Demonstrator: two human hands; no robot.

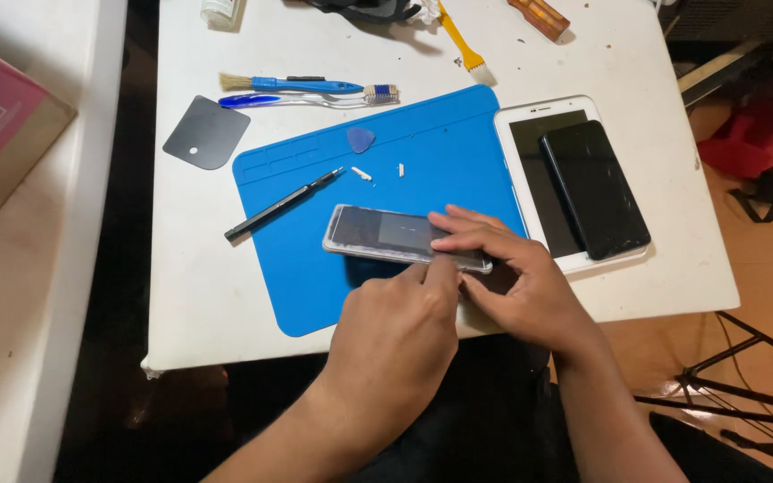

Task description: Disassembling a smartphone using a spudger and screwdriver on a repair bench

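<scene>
White tabletop (208,295) filled most of the frame, with a blue work mat (315,277) laid across its middle. Nearest the bottom edge, our left hand (391,344) was curled, its fingertips (440,268) pressed to the near edge of a phone (386,234) — a slim, silver-framed handset held tilted just above the mat at centre frame. Our right hand (516,282) gripped the phone's right end, fingers laid over its top face and thumb beneath.

Just beyond, on the mat, lay a black precision screwdriver (284,203) pointing toward the upper right, two small white bits (361,173) and a blue triangular pick (360,139). To the right of centre sat a white tablet (530,170) with a dark phone (594,188) resting on its screen. Off the mat at the upper left lay a grey flat scraper card (206,132).

Farther up, a blue-handled brush (293,84) and a toothbrush (315,98) lay side by side — and along the top edge a yellow brush (462,40) and a wooden handle (539,16).
</scene>
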